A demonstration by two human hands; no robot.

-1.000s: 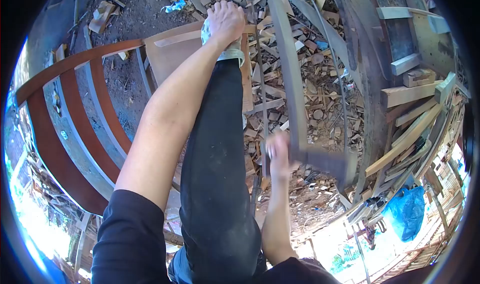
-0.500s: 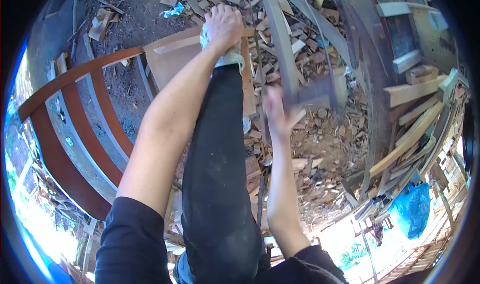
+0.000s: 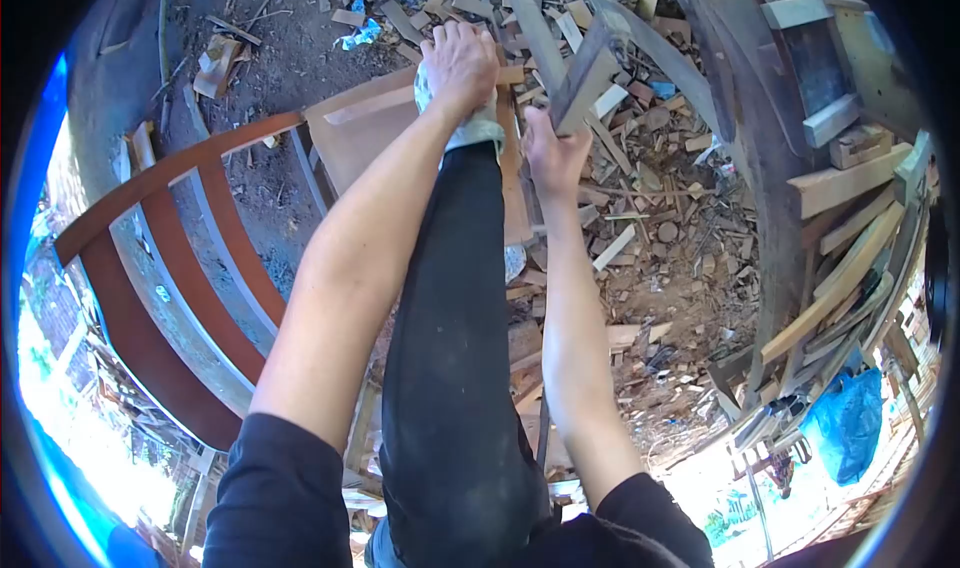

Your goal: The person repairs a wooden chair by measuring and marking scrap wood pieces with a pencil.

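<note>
Our left hand [image 3: 458,63] presses down, fingers curled, on the wooden board [image 3: 365,128], just above our raised knee. Right hand [image 3: 553,153] is closed around the handle of a hatchet-like tool [image 3: 585,73], blade up beside the board. Risk: a glancing chop could strike left fingers or leg; loose scraps [image 3: 640,198] underfoot could shift.

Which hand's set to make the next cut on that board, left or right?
Right, probably. The right hand grips the saw, its blade against the wooden board. The left hand is pressed down at the board's top edge by the foot, steadying it.
</note>
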